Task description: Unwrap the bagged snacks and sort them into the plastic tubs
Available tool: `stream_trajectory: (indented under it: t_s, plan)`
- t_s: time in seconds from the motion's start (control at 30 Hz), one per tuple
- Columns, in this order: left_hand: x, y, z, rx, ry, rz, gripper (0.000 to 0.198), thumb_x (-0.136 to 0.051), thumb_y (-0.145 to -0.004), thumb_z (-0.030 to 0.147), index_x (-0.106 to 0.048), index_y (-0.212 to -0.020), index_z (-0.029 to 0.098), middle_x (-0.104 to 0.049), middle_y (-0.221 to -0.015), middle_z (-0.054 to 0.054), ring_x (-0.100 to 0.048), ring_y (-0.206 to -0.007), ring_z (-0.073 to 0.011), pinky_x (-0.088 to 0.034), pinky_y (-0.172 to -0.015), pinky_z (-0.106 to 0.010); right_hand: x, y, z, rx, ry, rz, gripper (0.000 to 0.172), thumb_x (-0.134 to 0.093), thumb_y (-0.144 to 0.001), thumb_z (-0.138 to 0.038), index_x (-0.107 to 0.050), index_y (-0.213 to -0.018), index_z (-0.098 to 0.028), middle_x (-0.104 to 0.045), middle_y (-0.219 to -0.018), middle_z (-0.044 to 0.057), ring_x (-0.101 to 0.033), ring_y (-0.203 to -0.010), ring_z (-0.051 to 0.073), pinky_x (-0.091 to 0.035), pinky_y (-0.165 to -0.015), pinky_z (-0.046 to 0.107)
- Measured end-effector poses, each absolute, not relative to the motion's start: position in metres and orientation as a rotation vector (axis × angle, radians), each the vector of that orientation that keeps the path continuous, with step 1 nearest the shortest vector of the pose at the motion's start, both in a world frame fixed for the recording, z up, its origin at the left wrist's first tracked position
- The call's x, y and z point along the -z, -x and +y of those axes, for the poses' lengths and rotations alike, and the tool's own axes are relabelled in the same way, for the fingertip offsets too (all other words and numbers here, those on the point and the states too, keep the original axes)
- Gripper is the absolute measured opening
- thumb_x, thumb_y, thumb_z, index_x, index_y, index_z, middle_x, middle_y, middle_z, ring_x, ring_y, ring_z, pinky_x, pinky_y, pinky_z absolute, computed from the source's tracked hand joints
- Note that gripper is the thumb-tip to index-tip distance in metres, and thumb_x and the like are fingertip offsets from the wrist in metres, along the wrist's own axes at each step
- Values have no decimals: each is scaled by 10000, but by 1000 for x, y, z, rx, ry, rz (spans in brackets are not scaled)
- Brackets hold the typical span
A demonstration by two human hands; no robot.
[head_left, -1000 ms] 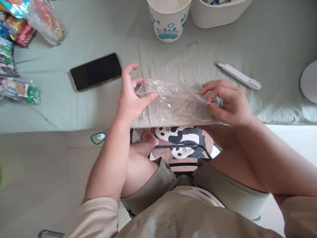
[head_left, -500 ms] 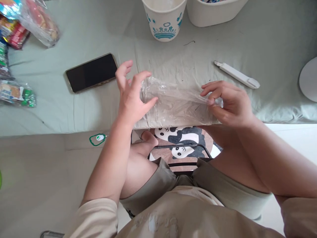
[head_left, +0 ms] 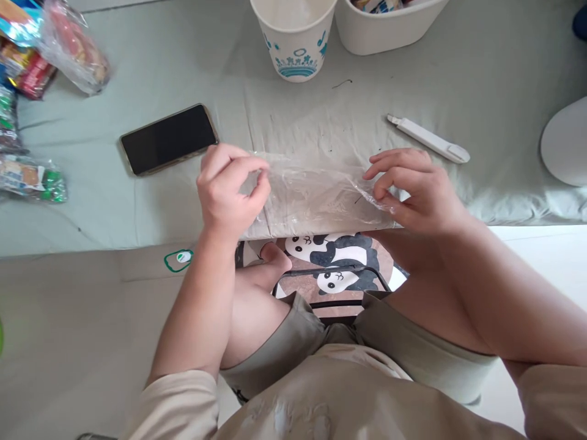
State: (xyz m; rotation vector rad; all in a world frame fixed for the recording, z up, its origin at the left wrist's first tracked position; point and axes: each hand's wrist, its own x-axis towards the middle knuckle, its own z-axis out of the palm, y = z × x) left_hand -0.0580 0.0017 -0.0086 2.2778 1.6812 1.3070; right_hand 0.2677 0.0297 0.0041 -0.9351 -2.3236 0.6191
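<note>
A clear plastic bag [head_left: 316, 192] stretches between my hands at the front edge of the covered surface. My left hand [head_left: 232, 189] pinches its left end between thumb and forefinger, the other fingers curled. At the right end, my right hand [head_left: 413, 189] grips the bag between thumb and forefinger. The bag looks thin and wrinkled, with nothing visible inside. Just beyond my left hand lies a black phone [head_left: 169, 139], screen up. A white utility knife [head_left: 428, 138] rests beyond my right hand, its tip pointing up and left.
A white paper cup [head_left: 298, 61] with blue print stands at the back, beside a white bin [head_left: 389, 33] holding wrapped items. Packaged snacks [head_left: 76, 49] lie at far left. A white rounded object [head_left: 566, 143] sits at the right edge. Panda-patterned mat [head_left: 342, 253] shows below.
My left hand has gone from open fingers to a pinch on the bag's left end, shifting slightly left. My right hand keeps its grip. The view has shifted slightly.
</note>
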Motion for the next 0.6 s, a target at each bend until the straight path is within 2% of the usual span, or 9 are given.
stream_trajectory:
  t_s: [0.17, 0.3, 0.4, 0.6]
  plan:
    - [5, 58, -16, -1205, -2385, 1446, 241, -655, -745, 67, -652, -752, 308, -612, -671, 32, -575, -641, -190, -443, -690, -412, 0, -274, 33, -555, 991, -2446, 130, -596, -916, -242, -588, -792, -280, -769, -1096, 8, -686, -1203, 318, -493, -1027, 541]
    - [3, 58, -24, -1008, -2427, 1386, 200, -622, -701, 92, -617, -662, 288, -573, -580, 45, -531, -538, -161, -406, -596, -378, 0, -277, 32, -519, 1027, -2483, 151, -586, -902, -183, -588, -784, -278, -775, -1126, -1, -682, -1199, 319, -478, -1002, 540]
    - [2, 62, -25, -867, -2453, 1313, 195, -609, -711, 102, -599, -645, 286, -587, -566, 43, -529, -519, -157, -397, -552, -360, 3, -279, 32, -468, 940, -2465, 157, -595, -860, -141, -603, -775, -274, -777, -1127, 3, -685, -1160, 312, -481, -940, 522]
    - [4, 69, -21, -770, -2391, 1337, 185, -630, -723, 133, -630, -639, 298, -614, -575, 35, -527, -514, -159, -417, -542, -346, 11, -282, 33, -403, 876, -2430, 236, -559, -827, -55, -652, -755, -260, -761, -1120, 2, -685, -1147, 308, -474, -931, 516]
